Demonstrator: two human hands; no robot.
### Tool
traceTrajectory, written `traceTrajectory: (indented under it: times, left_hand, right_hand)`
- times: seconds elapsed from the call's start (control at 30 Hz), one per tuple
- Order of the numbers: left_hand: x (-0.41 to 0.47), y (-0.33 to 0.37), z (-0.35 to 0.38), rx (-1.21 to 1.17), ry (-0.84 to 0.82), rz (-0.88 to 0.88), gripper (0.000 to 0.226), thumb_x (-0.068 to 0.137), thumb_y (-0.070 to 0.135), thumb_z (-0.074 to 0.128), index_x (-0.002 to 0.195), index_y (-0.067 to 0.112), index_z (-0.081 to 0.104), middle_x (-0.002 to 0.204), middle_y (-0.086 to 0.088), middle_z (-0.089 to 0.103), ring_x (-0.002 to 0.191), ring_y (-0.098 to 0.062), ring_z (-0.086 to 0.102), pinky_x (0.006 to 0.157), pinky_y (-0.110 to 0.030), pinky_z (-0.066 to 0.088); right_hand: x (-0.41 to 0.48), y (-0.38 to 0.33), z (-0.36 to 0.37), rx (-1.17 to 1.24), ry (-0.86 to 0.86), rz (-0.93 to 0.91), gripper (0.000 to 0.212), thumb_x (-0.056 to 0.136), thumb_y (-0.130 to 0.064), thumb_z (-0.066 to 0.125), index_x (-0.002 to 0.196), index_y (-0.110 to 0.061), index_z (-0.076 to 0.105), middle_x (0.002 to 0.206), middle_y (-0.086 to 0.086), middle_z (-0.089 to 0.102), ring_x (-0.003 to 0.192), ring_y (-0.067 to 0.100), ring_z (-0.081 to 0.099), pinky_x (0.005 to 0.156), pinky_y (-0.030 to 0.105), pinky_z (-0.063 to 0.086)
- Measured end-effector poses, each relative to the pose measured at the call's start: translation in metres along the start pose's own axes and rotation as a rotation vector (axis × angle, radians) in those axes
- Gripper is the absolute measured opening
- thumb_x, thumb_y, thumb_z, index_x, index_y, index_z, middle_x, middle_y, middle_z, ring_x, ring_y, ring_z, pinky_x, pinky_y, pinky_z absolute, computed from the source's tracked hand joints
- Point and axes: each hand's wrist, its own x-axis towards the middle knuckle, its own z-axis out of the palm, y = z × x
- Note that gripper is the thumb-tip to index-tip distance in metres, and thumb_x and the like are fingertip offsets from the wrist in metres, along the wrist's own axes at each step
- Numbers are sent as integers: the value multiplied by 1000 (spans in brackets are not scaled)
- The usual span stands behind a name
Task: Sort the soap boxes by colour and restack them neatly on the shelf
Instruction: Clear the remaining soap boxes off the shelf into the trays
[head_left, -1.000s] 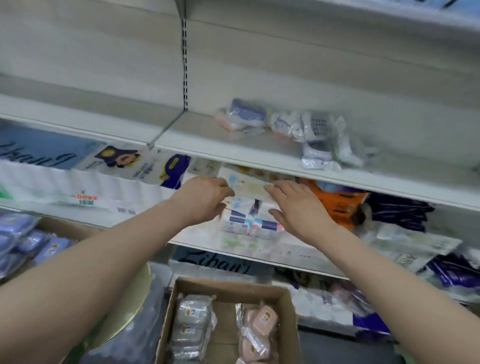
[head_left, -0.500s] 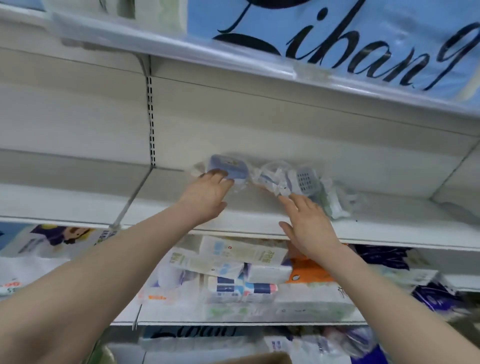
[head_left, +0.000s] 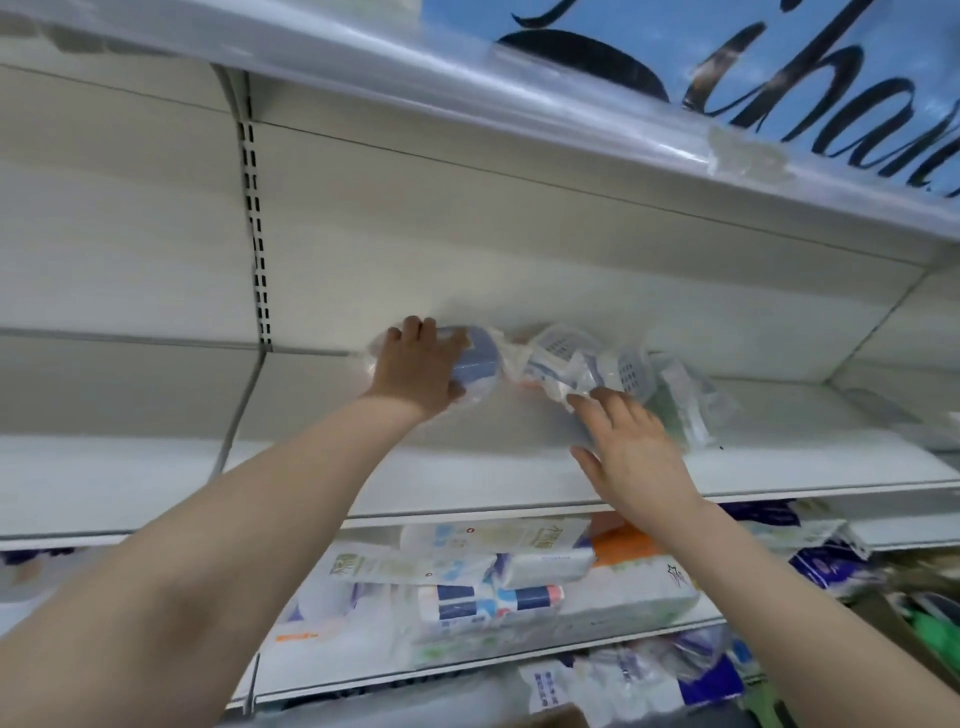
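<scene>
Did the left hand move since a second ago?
Yes. It went up: the left hand was down at the tissue packs, and now it grips the blue soap box on the white shelf above them.

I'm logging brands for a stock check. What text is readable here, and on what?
"han", black script cut off by the frame edge: blue panel at the top.
White packs lower down: print too blurred to read.
Wrapped soap boxes: nothing legible.

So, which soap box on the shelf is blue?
The leftmost box, held by the left hand; the gridded boxes right of it look white.
</scene>
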Motion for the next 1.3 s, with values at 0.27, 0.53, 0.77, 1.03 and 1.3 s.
traceTrajectory:
  times: [0.27, 0.53, 0.77, 1.03, 1.3]
  left_hand:
    - [-63, -66, -9, -128, 81, -161, 80, 68, 53, 67, 136, 25, 34, 117, -10, 48, 105, -35, 49, 90, -40, 41]
    - [-145, -128, -2, -400, 250, -396, 90, 63, 62, 52, 135, 9, 42, 109, -21, 52, 89, -41, 56, 76, -43, 51]
    - [-156, -155, -6, -195, 308, -432, 82, 63, 51, 62, 131, 7, 52, 101, -22, 57, 80, -39, 56, 69, -43, 49]
    - [-161, -166, 9, -101, 73, -439, 78, 66, 60, 49, 129, 14, 54, 108, -19, 60, 87, -42, 58, 75, -43, 47]
    - [-152, -148, 3, -92, 30, -331, 70, 76, 56, 59, 132, 14, 52, 110, -17, 60, 88, -39, 59, 74, -41, 49]
  right_hand:
    - [48, -47, 8, 73, -20, -33, 63, 71, -25, 78, 128, -11, 57, 121, 17, 60, 104, 37, 60, 78, 44, 55]
    - [114, -107, 14, 360, -147, 36, 63, 95, -32, 55, 150, -17, 29, 153, 11, 32, 136, 31, 35, 108, 41, 35]
    - [151, -182, 31, 510, -439, 12, 85, 72, -65, 60, 144, -28, 36, 144, -1, 44, 126, 25, 49, 101, 40, 44]
    - [137, -186, 40, 497, -317, 111, 26, 85, -42, 59, 100, -24, 49, 108, 1, 61, 93, 27, 58, 74, 33, 46]
    - [104, -131, 20, 1787, -411, 820, 30, 102, -19, 37, 111, -6, 62, 105, 18, 66, 88, 32, 61, 93, 51, 52]
